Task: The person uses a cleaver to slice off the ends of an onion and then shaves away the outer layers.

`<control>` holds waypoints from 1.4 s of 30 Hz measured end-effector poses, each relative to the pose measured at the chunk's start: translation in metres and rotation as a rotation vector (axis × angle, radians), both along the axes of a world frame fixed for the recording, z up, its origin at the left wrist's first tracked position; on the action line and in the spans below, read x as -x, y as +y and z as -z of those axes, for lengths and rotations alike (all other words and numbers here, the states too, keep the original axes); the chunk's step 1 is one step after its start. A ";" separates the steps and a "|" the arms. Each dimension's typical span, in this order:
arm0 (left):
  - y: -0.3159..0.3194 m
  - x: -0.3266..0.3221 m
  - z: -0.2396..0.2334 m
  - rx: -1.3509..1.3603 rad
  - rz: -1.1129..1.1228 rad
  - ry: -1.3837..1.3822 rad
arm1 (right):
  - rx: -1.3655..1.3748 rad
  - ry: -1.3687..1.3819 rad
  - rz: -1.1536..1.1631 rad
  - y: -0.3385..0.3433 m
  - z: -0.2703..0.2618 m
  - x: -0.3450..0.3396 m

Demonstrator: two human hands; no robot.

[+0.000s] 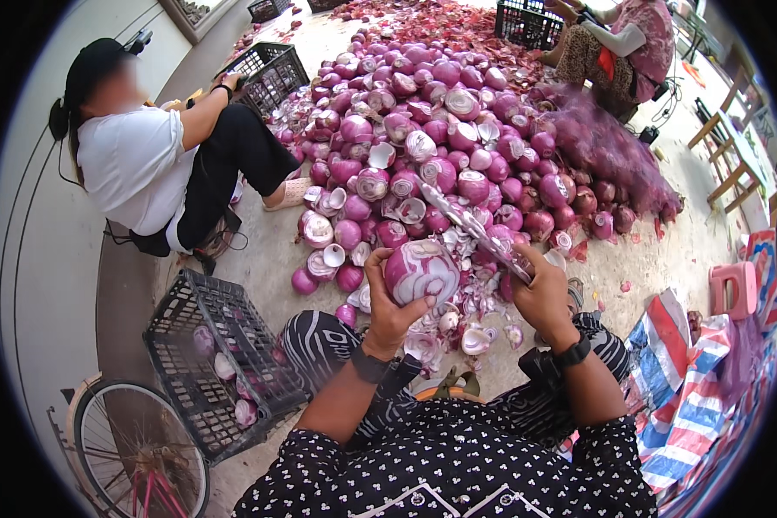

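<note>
My left hand (pixel 388 317) holds a large red onion (pixel 422 272) between thumb and fingers. Pale cut layers show on the side of it that faces me. In my right hand (pixel 545 291) is a long knife (pixel 469 226), its wet, smeared blade slanting up and to the left, apart from the onion. Beyond both hands rises a big heap of red onions (pixel 421 139), many with cut ends. Onion trimmings and cup-shaped layers (pixel 476 340) lie on the floor just below my hands.
Left of my knee, a black plastic crate (pixel 223 362) with several onions tilts beside a bicycle wheel (pixel 142 453). A person in a white shirt (pixel 133 162) sits at left, another person (pixel 621 52) at upper right. Striped plastic sheeting (pixel 686 395) and a pink stool (pixel 731 289) are at right.
</note>
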State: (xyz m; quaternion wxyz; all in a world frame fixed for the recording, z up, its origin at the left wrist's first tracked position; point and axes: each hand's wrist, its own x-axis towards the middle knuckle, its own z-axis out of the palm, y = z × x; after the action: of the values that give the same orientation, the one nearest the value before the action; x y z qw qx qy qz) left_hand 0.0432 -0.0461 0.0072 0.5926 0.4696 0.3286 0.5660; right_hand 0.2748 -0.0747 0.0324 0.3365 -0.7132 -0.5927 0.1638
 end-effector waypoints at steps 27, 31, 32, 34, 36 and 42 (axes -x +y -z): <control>0.006 -0.002 0.025 -0.144 -0.013 -0.142 | -0.292 -0.365 -0.401 -0.012 -0.014 0.021; 0.004 0.000 0.019 -0.236 -0.054 -0.105 | -0.286 -0.384 -0.373 -0.007 -0.005 0.018; 0.003 0.000 0.019 -0.264 -0.068 -0.103 | -0.284 -0.372 -0.359 -0.005 -0.003 0.017; 0.004 0.003 0.023 -0.134 -0.068 0.097 | -0.222 -0.372 -0.295 -0.002 0.005 0.010; 0.005 0.004 0.022 -0.065 -0.136 0.135 | -0.114 -0.291 -0.158 0.002 0.010 0.004; 0.011 0.016 0.022 0.466 0.094 -0.604 | 0.129 0.010 -0.052 0.003 0.024 -0.002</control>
State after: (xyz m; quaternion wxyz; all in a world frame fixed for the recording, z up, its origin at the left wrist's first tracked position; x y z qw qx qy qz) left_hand 0.0273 -0.0351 -0.0152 0.7789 0.1491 0.2371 0.5612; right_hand 0.2767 -0.0713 0.0087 0.2886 -0.7169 -0.5974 0.2140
